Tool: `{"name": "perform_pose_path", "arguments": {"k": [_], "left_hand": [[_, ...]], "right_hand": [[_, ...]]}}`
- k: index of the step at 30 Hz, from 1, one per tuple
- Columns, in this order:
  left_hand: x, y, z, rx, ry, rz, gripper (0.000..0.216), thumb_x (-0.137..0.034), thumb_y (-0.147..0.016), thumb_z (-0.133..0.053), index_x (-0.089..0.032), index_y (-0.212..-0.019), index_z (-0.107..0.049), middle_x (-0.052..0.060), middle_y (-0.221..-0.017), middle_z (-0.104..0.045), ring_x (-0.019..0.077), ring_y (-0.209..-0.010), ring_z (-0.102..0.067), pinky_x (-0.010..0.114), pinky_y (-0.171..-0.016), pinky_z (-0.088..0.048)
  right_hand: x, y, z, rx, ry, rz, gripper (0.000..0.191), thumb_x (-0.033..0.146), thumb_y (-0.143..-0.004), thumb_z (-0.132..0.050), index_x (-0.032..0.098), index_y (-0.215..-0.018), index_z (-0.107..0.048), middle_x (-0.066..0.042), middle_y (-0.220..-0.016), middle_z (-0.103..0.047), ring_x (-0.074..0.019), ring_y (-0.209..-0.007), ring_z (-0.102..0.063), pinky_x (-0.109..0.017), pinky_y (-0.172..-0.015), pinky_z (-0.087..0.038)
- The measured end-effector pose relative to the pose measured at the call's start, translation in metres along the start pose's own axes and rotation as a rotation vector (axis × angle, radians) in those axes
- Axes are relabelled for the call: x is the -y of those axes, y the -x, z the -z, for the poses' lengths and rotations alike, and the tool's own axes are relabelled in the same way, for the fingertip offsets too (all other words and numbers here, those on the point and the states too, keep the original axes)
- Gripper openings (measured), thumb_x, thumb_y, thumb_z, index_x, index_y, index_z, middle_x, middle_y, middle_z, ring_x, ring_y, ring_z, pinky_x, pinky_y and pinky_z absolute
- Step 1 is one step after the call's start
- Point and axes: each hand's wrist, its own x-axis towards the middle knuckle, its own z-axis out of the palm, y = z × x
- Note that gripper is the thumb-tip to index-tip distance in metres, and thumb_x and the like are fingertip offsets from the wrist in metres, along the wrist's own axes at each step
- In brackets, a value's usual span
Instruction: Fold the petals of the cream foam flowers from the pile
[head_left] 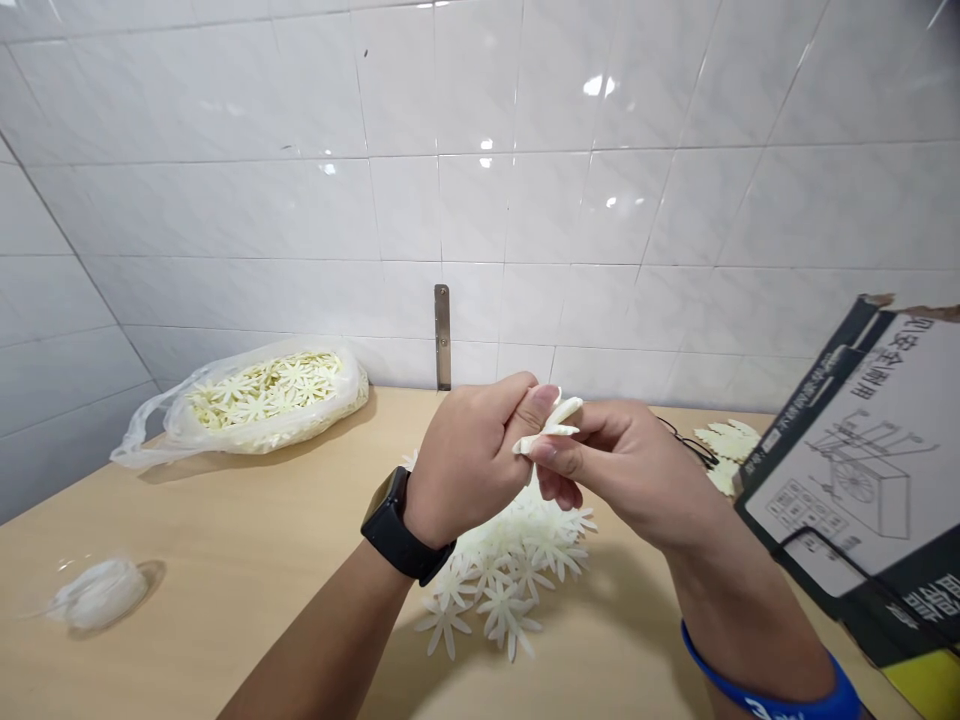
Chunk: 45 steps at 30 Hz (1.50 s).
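Clock centred on the item in my fingers, 12 being the far side of the worktop (285,560). Item one: pale petalled piece (559,428), at the clock's centre, raised above the worktop, several petals bunched together. Left grip (476,460): mine, fingers curled in, thumb pressed against the piece, drawn close on it; black watch (394,505) at the wrist, 8 o'clock. Right grip (641,465): mine, thumb and fingers pinching the same piece from the 3 o'clock side, with little gap. Item two: heap of white flower shapes (510,590), loose and overlapping, at 6 o'clock, partly hidden by my hands. Item three: translucent plastic bag (352,380), 9 o'clock, mouth spread, filled with like shapes. Item four: white bundle (101,593), 8 o'clock, material unclear. Item five: printed box (847,490), tilted, between 3 and 4 o'clock. Item six: blue wristband (772,698), right arm, near 5 o'clock.
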Motion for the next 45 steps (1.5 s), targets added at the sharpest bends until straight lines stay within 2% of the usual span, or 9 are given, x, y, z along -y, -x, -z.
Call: {"name": "perform_pose_path", "arguments": {"k": [8,13,17,21,25,33,40,42,45], "left_hand": [[-0.003,0.0,0.001,0.002,0.288,0.085,0.04,-0.038,-0.099,-0.035,-0.02,-0.064,-0.04,-0.005,-0.044,-0.052,0.0098,-0.041,-0.054,0.021,-0.043,-0.037],[0.001,-0.003,0.011,-0.04,-0.018,-0.063,0.041,-0.034,-0.099,-0.036,-0.019,-0.061,-0.037,-0.004,-0.047,-0.044,0.0089,-0.044,-0.042,0.023,-0.047,-0.03],[0.005,-0.004,0.016,-0.013,-0.24,-0.166,0.037,-0.03,-0.097,-0.038,-0.019,-0.062,-0.033,-0.004,-0.05,-0.036,0.0088,-0.045,-0.034,0.025,-0.048,-0.024],[0.005,-0.004,0.018,-0.022,-0.225,-0.185,0.038,-0.031,-0.098,-0.037,-0.019,-0.062,-0.032,-0.005,-0.051,-0.035,0.0089,-0.045,-0.033,0.026,-0.048,-0.023],[0.002,-0.002,0.016,0.03,-0.094,-0.137,0.04,-0.034,-0.099,-0.034,-0.019,-0.062,-0.037,-0.003,-0.049,-0.041,0.01,-0.046,-0.038,0.026,-0.049,-0.026],[0.002,0.0,0.009,0.103,0.115,-0.12,0.039,-0.036,-0.099,-0.032,-0.019,-0.064,-0.04,-0.001,-0.053,-0.051,0.0107,-0.049,-0.047,0.025,-0.051,-0.033],[0.008,-0.003,0.013,0.056,-0.125,-0.22,0.038,-0.031,-0.098,-0.036,-0.019,-0.062,-0.034,-0.004,-0.052,-0.039,0.0087,-0.047,-0.033,0.025,-0.048,-0.024],[0.01,-0.003,0.015,0.038,-0.222,-0.246,0.036,-0.031,-0.098,-0.038,-0.018,-0.063,-0.036,-0.004,-0.052,-0.039,0.0086,-0.047,-0.033,0.025,-0.048,-0.023],[0.01,-0.003,0.016,0.049,-0.272,-0.262,0.033,-0.031,-0.097,-0.04,-0.018,-0.067,-0.043,-0.003,-0.055,-0.046,0.009,-0.05,-0.041,0.024,-0.05,-0.026]], "right_hand": [[-0.004,-0.002,-0.004,0.073,-0.059,0.165,0.03,0.04,-0.089,-0.062,0.015,-0.072,-0.065,-0.002,-0.065,-0.062,-0.0121,-0.06,-0.059,-0.024,-0.057,-0.05],[-0.006,0.0,-0.002,0.171,-0.158,0.201,0.042,0.055,-0.078,-0.068,0.014,-0.083,-0.068,-0.005,-0.076,-0.063,-0.0147,-0.066,-0.059,-0.028,-0.06,-0.05],[-0.004,0.0,-0.003,0.114,-0.06,0.144,0.035,0.044,-0.089,-0.06,0.015,-0.07,-0.066,-0.003,-0.064,-0.062,-0.0133,-0.061,-0.058,-0.026,-0.057,-0.049],[-0.004,-0.001,-0.005,0.116,-0.053,0.177,0.028,0.032,-0.092,-0.057,0.015,-0.072,-0.067,-0.003,-0.067,-0.065,-0.0121,-0.061,-0.059,-0.025,-0.057,-0.052],[-0.004,-0.002,-0.004,0.143,-0.057,0.21,0.029,0.034,-0.092,-0.057,0.015,-0.073,-0.068,-0.003,-0.066,-0.066,-0.0124,-0.059,-0.061,-0.024,-0.055,-0.053],[-0.009,-0.005,-0.003,-0.089,-0.024,0.098,0.038,0.049,-0.069,-0.079,0.016,-0.055,-0.066,-0.001,-0.051,-0.061,-0.0116,-0.046,-0.054,-0.023,-0.043,-0.045],[-0.012,-0.005,0.002,0.013,-0.048,0.128,0.058,0.073,-0.058,-0.07,0.015,-0.06,-0.064,0.0,-0.055,-0.053,-0.0119,-0.052,-0.049,-0.024,-0.047,-0.039],[-0.009,-0.003,0.006,0.047,-0.047,0.144,0.063,0.077,-0.063,-0.062,0.014,-0.065,-0.064,0.0,-0.057,-0.053,-0.0127,-0.054,-0.049,-0.026,-0.05,-0.041],[-0.007,-0.002,0.01,0.05,0.039,0.111,0.05,0.063,-0.081,-0.059,0.014,-0.072,-0.066,-0.001,-0.06,-0.056,-0.012,-0.054,-0.052,-0.026,-0.052,-0.043]]}}
